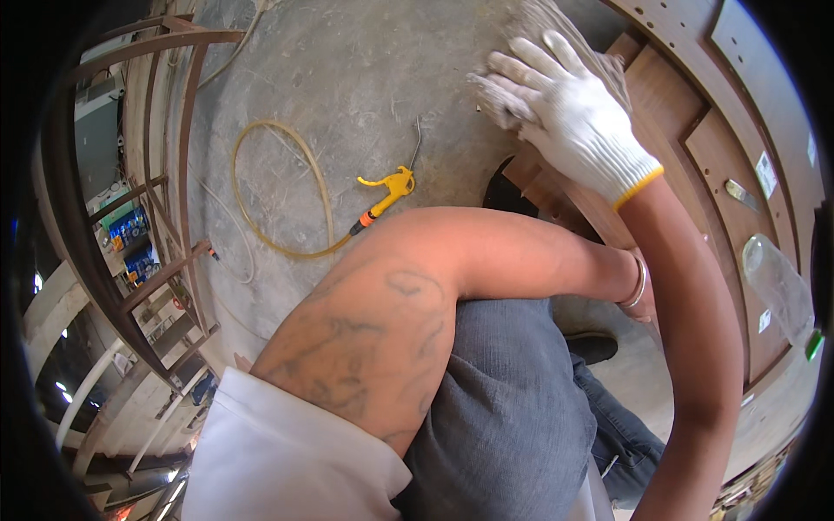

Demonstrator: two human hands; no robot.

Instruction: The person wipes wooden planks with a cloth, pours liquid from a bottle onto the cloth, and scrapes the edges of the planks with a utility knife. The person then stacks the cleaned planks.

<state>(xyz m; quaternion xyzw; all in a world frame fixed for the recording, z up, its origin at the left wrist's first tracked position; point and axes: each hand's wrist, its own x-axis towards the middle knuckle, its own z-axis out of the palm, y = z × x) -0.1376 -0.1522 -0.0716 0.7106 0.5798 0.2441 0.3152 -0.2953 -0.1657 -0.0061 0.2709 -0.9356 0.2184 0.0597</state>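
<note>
Right hand [578,117], white glove, is resting on a rag [540,17] at upper right; its fingers are lying long and loosely apart over the cloth. The rag is blurring, bunching around the glove beside the brown boards [673,95]. Left hand [645,306], bare, is mostly hiding behind my right forearm; I cannot tell whether its fingers are wide, narrow or holding anything. A bracelet [643,280] is circling that wrist.

Containers: a clear bottle [777,282] with a green cap [814,345] is lying on its side at the far right, by the boards; I am seeing through its wall but cannot make out any contents. Blue packs [129,227] are sitting beyond the brown rack [165,280] at left, their insides hidden.

On the floor [347,69], a yellow air gun [395,187] is lying, its hose [304,255] curling in a loop.
</note>
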